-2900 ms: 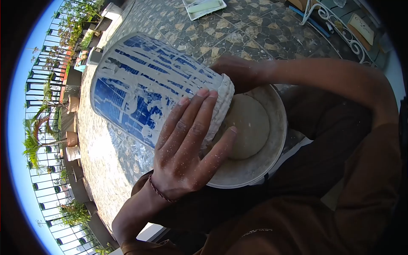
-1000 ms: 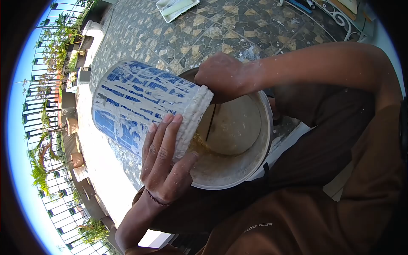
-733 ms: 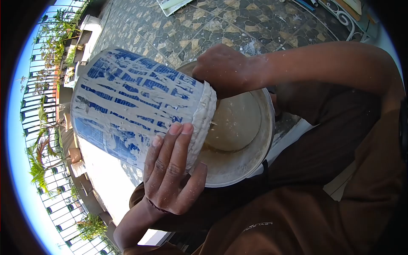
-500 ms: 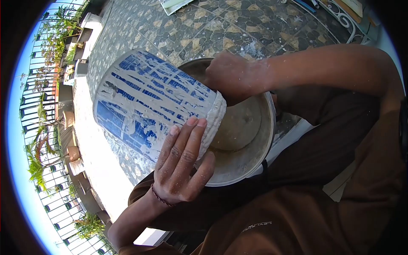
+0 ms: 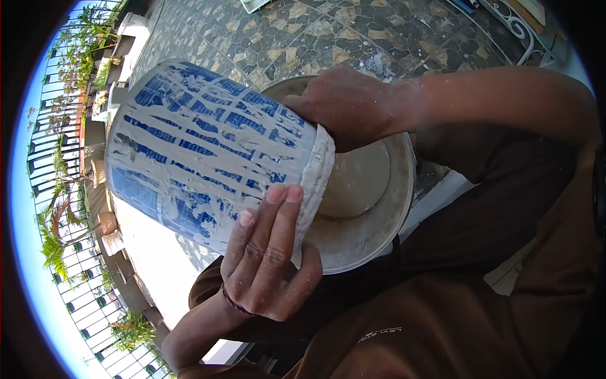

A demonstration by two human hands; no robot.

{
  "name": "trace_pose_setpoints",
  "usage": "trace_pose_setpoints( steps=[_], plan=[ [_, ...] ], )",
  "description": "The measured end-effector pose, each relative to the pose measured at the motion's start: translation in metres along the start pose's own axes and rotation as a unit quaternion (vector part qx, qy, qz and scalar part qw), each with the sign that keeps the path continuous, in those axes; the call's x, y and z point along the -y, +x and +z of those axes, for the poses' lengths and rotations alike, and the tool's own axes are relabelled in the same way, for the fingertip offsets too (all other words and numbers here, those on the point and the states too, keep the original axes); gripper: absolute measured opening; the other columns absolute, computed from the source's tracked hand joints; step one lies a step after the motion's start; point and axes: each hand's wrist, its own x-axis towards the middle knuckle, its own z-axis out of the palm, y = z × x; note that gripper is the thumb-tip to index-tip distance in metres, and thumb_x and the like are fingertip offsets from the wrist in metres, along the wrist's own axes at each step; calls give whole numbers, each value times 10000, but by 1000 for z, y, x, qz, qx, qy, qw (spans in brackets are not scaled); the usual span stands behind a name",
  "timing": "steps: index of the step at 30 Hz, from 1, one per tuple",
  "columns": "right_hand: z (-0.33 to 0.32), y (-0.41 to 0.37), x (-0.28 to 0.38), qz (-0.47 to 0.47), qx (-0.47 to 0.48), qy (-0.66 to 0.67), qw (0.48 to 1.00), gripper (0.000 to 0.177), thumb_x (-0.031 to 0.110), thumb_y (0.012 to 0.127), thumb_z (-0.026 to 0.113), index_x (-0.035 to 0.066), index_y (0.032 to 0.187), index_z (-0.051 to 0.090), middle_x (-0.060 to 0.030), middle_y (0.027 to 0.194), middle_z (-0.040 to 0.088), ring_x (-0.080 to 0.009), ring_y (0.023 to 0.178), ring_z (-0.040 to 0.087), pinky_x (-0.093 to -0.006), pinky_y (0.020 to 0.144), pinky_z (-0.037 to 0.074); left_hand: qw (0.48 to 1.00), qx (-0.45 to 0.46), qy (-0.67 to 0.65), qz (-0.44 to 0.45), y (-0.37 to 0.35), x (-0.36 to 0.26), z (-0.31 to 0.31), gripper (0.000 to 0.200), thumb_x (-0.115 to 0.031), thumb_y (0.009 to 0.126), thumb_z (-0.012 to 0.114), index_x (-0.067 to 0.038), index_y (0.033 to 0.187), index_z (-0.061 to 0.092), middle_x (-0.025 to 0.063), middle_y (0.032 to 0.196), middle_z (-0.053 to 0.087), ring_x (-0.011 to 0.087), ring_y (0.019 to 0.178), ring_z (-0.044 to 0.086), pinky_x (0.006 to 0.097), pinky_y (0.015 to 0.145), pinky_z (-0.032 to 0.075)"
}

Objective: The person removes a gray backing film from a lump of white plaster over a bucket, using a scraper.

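A blue plastic bucket (image 5: 208, 151), streaked with white paste, is tilted on its side with its thickly coated rim toward the basin. Flat along the near side, close to the rim, lie the fingers of my left hand (image 5: 265, 265), with the thumb bent at the mouth. My right hand (image 5: 347, 104) is curled at the far side of the rim, and most of its fingers are hidden. Below the mouth stands a round metal basin (image 5: 398, 208) holding greyish, cloudy liquid (image 5: 360, 183). The inside of the bucket is out of sight.
My dark-trousered leg (image 5: 467, 221) lies beside the basin. White splashes (image 5: 375, 63) mark the patterned tile floor (image 5: 303, 38). Scrolled white metalwork (image 5: 521, 35) stands at upper right. Potted plants (image 5: 107, 221) line a railing on the left.
The bucket has shifted left and looks slightly larger. My left hand has moved slightly left and down with it. My right hand has edged left and up, showing a finger along the bucket's far side.
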Motion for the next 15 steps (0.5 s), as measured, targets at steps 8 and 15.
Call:
trace_pose_setpoints(
  steps=[8,15],
  plan=[
    [6,-10,5,126,159,70,977,268,194,774,728,1,947,659,-225,826,692,-412,849,671,-474,792,544,998,-16,-58,-12,4,0,20,165,-47,806,606,-66,661,530,279,1187,657,365,1157,648,445,1053,459],
    [6,-10,8,76,119,99,985,251,159,790,710,-10,969,666,-228,850,693,-410,876,666,-465,795,542,999,-6,-50,-5,1,-11,6,194,-49,828,575,-76,651,502,268,1144,681,337,1172,646,432,1086,425]
  ],
)
